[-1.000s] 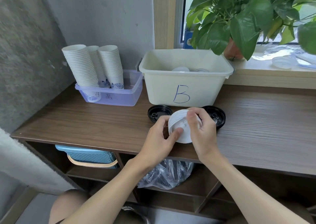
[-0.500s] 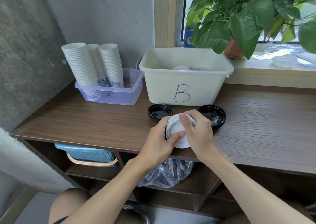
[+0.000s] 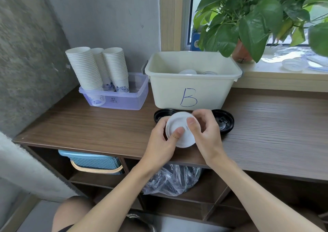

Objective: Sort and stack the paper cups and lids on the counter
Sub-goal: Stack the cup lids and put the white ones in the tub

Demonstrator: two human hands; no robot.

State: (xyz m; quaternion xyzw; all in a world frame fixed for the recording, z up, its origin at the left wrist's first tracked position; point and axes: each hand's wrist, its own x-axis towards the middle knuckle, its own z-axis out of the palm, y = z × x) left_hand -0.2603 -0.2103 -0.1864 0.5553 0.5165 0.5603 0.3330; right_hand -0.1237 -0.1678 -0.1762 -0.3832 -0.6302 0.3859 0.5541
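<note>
Both hands hold a white lid [image 3: 179, 125] just above the front of the wooden counter [image 3: 92, 125]. My left hand [image 3: 164, 141] grips its left edge, thumb pressed on its face. My right hand [image 3: 206, 130] pinches its right edge, thumb on top. Behind them lie two black lids, one on the left [image 3: 162, 114] and one on the right [image 3: 224, 121], both partly hidden by my hands. Three tall stacks of white paper cups [image 3: 85, 68] stand in a clear purple tub [image 3: 124, 98] at the back left.
A cream bin marked B [image 3: 191, 91] stands behind the lids with pale lids inside. A potted plant [image 3: 252, 19] and clear lids [image 3: 292, 65] sit on the window sill. Below the counter are a blue basket [image 3: 94, 162] and a plastic bag [image 3: 172, 178].
The white lid has shifted slightly left and tilted flatter between my hands; my right thumb has slid onto its top edge. The black lids and cup stacks stay put.
</note>
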